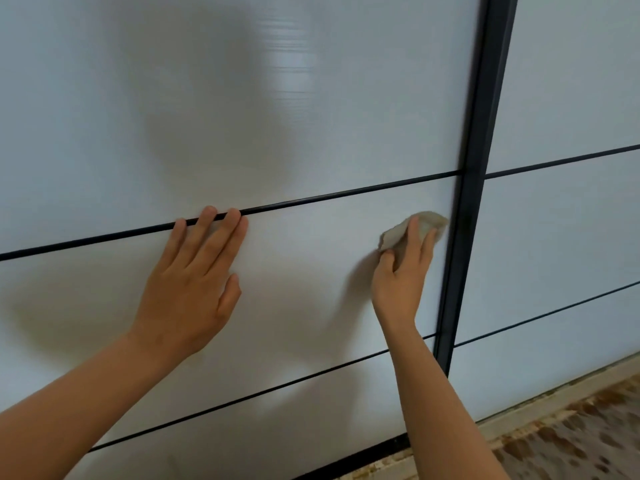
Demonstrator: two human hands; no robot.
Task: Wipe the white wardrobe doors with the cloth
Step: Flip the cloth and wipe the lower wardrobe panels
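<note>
A glossy white wardrobe door fills most of the view, crossed by thin black horizontal strips. My left hand lies flat on the door with fingers spread, the fingertips touching the upper black strip. My right hand presses a small crumpled beige cloth against the door's middle panel, close to the dark vertical frame. The cloth looks blurred at its right edge. A second white door stands to the right of that frame.
A dark vertical frame separates the two doors. At the bottom right a pale baseboard strip runs along the doors, with a brown speckled floor below it. Shadows of my head and arms fall on the door.
</note>
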